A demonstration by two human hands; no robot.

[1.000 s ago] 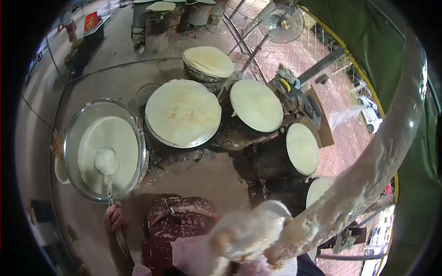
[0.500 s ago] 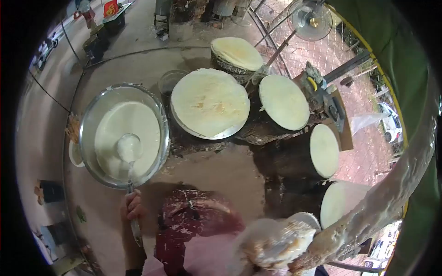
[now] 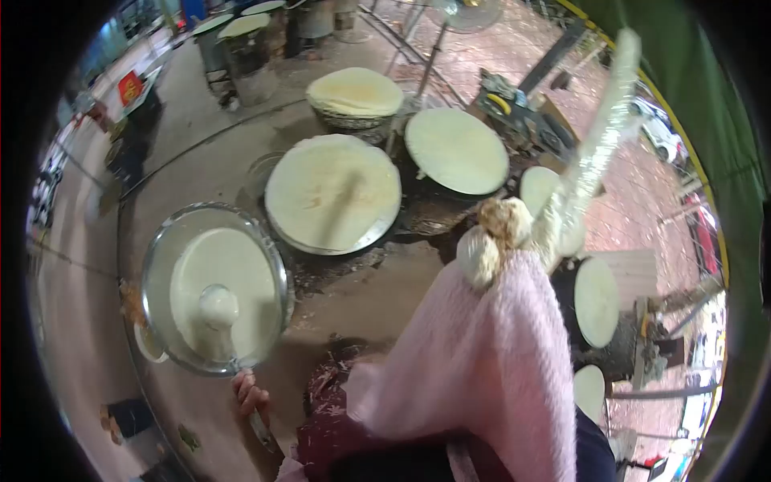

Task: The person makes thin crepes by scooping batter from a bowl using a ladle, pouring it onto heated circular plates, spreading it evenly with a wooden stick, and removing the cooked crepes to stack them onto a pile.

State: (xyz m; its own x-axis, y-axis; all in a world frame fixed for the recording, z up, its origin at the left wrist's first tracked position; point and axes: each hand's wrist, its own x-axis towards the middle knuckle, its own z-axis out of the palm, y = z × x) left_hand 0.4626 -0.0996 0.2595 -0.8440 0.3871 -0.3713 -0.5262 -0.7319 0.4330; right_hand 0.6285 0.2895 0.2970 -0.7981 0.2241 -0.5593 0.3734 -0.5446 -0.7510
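Note:
My left hand is closed around the handle of a ladle. The ladle's round bowl rests in pale, creamy batter inside a wide steel basin. My right arm, in a pink fuzzy sleeve, reaches forward. At its end, my right hand looks wrapped in a pale, brown-stained covering and is closed on a thick stick sheathed in shiny clear plastic. The stick slants up to the right over a round griddle. Fingers of the right hand are hidden by the covering.
Ahead lie a large round flatbread, a stack of flatbreads and a pale-topped round griddle. More griddles curve down the right side. A fan stands at the back, and green tarpaulin hangs right.
My right hand and the stick have moved forward and up, from low near my body to over the griddles. The view has turned right; the ladle stays in the batter.

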